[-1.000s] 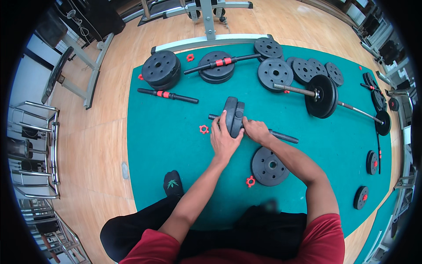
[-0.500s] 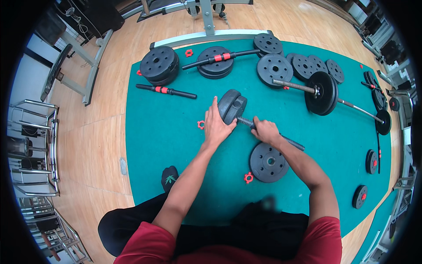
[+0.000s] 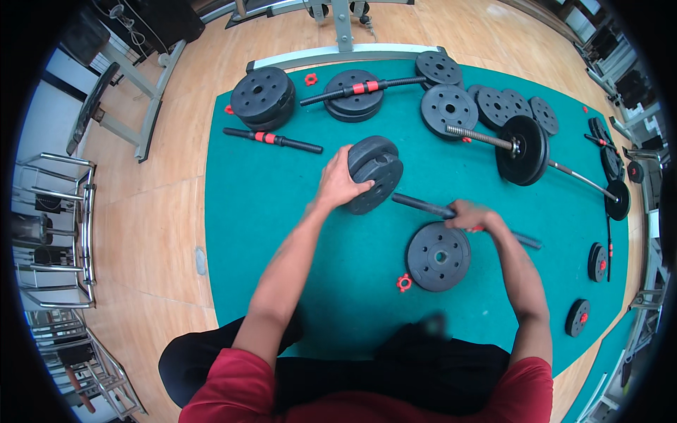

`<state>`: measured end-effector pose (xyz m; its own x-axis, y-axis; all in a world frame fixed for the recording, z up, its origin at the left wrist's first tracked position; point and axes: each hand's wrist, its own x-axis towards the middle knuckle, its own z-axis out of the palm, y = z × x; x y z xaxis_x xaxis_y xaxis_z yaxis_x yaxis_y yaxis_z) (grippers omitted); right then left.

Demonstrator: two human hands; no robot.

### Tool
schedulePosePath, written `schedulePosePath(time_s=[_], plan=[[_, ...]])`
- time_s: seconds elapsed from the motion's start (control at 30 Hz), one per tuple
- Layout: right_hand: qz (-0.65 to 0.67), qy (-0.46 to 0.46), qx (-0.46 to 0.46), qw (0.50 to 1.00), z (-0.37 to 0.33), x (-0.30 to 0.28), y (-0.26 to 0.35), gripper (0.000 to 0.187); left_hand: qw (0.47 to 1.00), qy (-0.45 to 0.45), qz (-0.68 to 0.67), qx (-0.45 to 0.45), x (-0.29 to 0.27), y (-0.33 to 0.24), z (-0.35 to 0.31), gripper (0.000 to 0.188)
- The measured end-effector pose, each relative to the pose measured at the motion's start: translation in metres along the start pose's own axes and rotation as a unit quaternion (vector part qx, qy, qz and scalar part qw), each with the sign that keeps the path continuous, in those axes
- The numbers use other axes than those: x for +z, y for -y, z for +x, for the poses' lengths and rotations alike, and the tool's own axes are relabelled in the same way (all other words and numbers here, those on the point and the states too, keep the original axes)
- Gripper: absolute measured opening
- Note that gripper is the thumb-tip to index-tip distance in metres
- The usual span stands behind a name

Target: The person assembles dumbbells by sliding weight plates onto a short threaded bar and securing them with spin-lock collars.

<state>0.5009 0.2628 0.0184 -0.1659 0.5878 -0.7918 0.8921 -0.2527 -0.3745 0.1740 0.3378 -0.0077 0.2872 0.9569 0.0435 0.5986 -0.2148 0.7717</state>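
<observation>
My left hand [image 3: 340, 180] grips a pair of black weight plates [image 3: 384, 179], its thumb over the near plate's face and its fingers behind the rim. The plates stand tilted over the green mat. A black threaded dumbbell bar [image 3: 422, 204] with a red band is in my right hand [image 3: 468, 214], fingers wrapped round its middle. The bar's left end is apart from the plates, just to their right. Below the bar, another black weight plate [image 3: 438, 257] lies flat, with a red star-shaped collar nut [image 3: 403, 283] by its lower left edge.
Stacked plates [image 3: 262, 97], two more dumbbell bars [image 3: 273, 139] [image 3: 365, 87] and several loose plates [image 3: 449, 109] lie along the mat's far side. A loaded barbell [image 3: 565, 170] crosses the right. Small plates [image 3: 578, 317] sit at the right edge. A machine frame [image 3: 343, 49] stands beyond.
The bar has come out of the plates and moved right with my right hand. My left hand has turned the plates, so the near one's face shows more.
</observation>
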Motion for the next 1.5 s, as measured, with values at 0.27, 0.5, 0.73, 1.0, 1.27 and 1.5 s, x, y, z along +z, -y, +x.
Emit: schedulePosePath(time_s=[0.27,0.5,0.73,1.0,1.27,1.5], plan=[[-0.270,-0.336,0.023,0.902,0.004,-0.032,-0.042,0.021,0.934,0.237,0.073,0.258,-0.009,-0.014,0.022,0.083],[-0.333,-0.356,-0.123,0.864,0.021,-0.027,-0.034,0.013,0.843,0.365,0.232,0.320,-0.028,-0.040,0.040,0.075],[-0.319,-0.323,-0.150,0.878,0.026,-0.019,-0.017,0.020,0.792,0.323,0.253,0.452,-0.033,-0.021,0.052,0.058],[-0.284,-0.306,-0.129,0.899,0.038,-0.012,-0.021,0.027,0.792,0.304,0.260,0.461,-0.031,-0.014,0.052,0.050],[-0.272,-0.292,-0.113,0.910,0.039,-0.007,-0.040,0.030,0.929,0.131,0.152,0.309,-0.022,-0.019,0.026,0.076],[-0.261,-0.263,-0.109,0.922,0.041,-0.004,-0.025,0.030,0.949,-0.028,-0.290,-0.125,0.065,0.018,-0.040,0.048]])
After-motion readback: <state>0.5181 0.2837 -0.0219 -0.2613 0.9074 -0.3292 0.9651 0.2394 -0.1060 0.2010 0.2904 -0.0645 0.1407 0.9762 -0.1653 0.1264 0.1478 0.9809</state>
